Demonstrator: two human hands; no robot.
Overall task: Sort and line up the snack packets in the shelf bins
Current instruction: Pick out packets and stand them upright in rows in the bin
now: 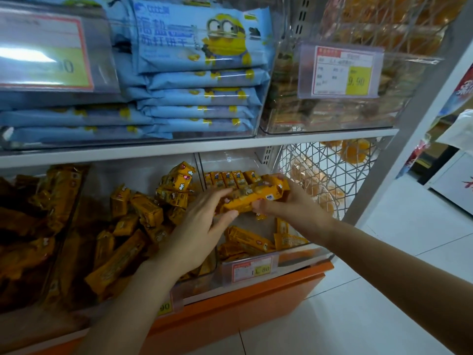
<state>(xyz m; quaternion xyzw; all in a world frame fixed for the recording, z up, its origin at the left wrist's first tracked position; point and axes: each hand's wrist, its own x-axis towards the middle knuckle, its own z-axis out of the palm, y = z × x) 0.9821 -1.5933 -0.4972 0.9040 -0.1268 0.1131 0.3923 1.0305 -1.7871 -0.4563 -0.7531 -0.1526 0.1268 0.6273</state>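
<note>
A bunch of yellow snack packets point(256, 197) is held between both hands above the clear right bin point(302, 254) on the lower shelf. My left hand point(199, 226) presses on the bunch's left end with its fingers spread. My right hand point(284, 201) grips the right end, fingers curled round it. Behind the bunch a row of upright yellow packets point(230, 178) lines the bin's back. More yellow packets point(252, 240) lie loose on the bin's floor. The neighbouring clear bin point(102, 180) to the left holds a jumbled heap of the same packets point(143, 213).
Blue cracker packs point(199, 73) are stacked in a clear bin on the upper shelf. A wire basket point(330, 165) with orange goods stands to the right. Price tags point(252, 270) hang on the bin fronts. An orange base panel point(243, 303) runs below, above a white tiled floor.
</note>
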